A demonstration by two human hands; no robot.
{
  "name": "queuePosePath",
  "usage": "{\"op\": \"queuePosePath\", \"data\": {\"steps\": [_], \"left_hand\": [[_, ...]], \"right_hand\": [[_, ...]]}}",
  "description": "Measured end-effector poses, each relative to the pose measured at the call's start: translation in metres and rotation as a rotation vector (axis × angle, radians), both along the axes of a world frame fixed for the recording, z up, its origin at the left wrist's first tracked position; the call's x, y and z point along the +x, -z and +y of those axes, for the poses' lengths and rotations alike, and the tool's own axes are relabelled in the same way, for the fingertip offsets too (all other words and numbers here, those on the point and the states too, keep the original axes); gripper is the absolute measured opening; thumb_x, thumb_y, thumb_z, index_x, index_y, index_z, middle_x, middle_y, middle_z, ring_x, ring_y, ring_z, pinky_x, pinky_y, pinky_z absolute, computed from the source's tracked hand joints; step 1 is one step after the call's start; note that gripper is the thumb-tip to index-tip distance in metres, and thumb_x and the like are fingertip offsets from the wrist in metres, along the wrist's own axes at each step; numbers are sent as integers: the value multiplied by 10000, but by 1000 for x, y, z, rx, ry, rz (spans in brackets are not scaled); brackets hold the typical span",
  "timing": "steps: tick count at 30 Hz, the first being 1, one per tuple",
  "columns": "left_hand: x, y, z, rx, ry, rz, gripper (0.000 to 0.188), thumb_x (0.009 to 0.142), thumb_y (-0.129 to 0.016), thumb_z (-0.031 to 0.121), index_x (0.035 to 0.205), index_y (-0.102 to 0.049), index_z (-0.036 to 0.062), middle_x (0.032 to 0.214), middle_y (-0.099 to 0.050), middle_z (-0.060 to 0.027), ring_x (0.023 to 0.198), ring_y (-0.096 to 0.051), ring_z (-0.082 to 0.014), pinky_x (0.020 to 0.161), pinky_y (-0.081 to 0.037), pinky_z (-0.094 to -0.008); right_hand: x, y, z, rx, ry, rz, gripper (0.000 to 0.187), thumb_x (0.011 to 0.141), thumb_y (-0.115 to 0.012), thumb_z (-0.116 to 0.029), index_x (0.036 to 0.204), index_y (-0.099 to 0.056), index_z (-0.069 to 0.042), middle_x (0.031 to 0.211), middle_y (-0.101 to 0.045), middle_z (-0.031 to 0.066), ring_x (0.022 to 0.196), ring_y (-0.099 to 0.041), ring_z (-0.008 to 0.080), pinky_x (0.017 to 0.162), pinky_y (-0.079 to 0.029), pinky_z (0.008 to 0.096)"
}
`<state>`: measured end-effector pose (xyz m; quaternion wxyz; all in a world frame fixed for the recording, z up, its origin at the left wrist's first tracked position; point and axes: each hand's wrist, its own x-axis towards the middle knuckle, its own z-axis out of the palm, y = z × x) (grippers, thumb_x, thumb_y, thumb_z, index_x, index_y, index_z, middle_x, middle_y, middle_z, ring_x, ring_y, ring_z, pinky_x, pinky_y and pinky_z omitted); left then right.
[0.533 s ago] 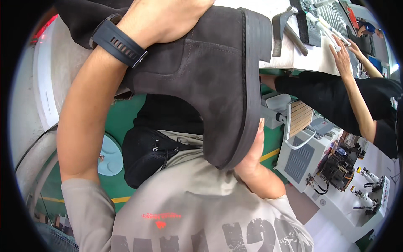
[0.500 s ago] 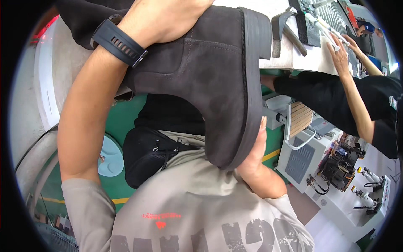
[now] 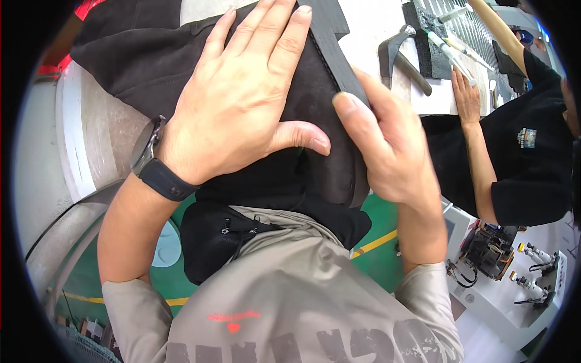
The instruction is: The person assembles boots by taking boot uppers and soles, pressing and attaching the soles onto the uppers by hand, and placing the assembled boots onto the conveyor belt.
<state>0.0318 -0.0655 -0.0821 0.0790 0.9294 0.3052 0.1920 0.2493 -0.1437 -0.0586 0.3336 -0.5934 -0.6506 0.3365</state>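
Your left hand [image 3: 242, 103] lay flat, fingers spread, on the boot [image 3: 302, 115] before your chest. Your right hand [image 3: 387, 151] gripped its sole edge. The boot could slip if that grip loosened.

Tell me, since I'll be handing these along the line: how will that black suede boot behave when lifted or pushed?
The boot probably flexes in its soft upper, where the left hand lies flat. Its thick sole, gripped by the right hand, looks stiff and likely makes it bottom-heavy. The napped suede seems unlikely to slip.
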Motion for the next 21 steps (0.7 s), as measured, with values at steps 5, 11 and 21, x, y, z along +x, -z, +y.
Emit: {"op": "queuePosePath", "data": {"steps": [5, 11, 21], "left_hand": [[-8, 7, -4, 67, -11, -3, 1307, 806, -734, 797, 1554, -341, -200, 1612, -368, -425, 1535, -370, -543, 1266, -292, -610], [2, 17, -2, 139, -11, -52, 1308, 805, -725, 806, 1554, -345, -197, 1598, -394, -418, 1526, -389, -537, 1267, -297, -597], [8, 23, 3, 366, -67, -209, 579, 982, -735, 414, 1378, -662, -2, 1435, -663, -218, 1312, -638, -424, 1094, -506, -544]], "right_hand": [[-5, -25, 20, -90, -188, -353, 428, 1085, -615, -267, 1154, -651, 153, 901, -730, 255, 824, -728, 401, 770, -556, 477], [-13, 29, -53, -41, 183, 671, 660, 1164, -483, -320, 1615, -371, 149, 1175, -744, 98, 1113, -673, 133, 1003, -520, 332], [-14, 40, -75, 114, 39, -12, 1011, 868, -872, -161, 1646, -291, 120, 1564, -508, 348, 1444, -560, 443, 1191, -456, 453]]}}
